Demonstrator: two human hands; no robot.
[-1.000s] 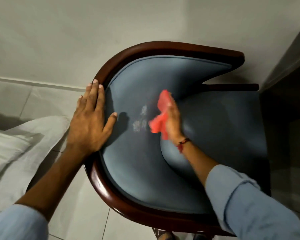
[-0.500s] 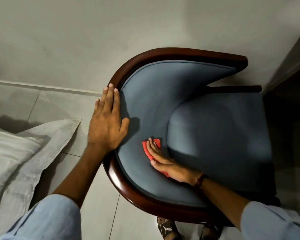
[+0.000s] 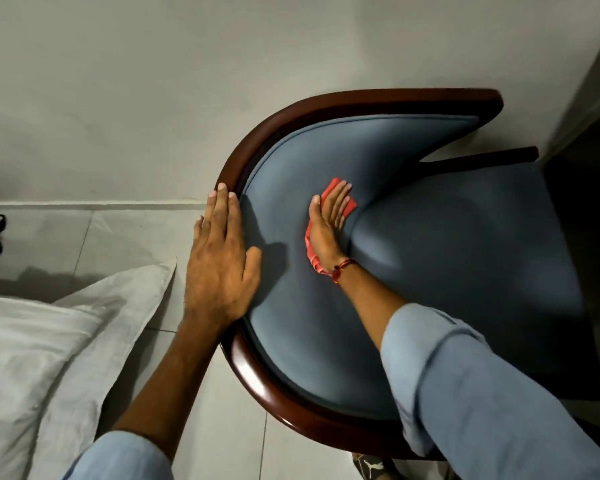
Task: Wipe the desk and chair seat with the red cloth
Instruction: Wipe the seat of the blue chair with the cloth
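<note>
The right hand [image 3: 328, 223] presses a red cloth [image 3: 350, 206] flat against the blue padded chair's [image 3: 465, 244] backrest; the left hand [image 3: 219, 268], spread flat, steadies its rim. The seat likely comes next.

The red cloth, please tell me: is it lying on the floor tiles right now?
No, the red cloth is pressed under the right hand against the chair's blue padding.

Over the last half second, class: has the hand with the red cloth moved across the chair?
Yes. The right hand has slid the red cloth up the padded backrest, away from the near wooden rim, toward the seat crease.
</note>
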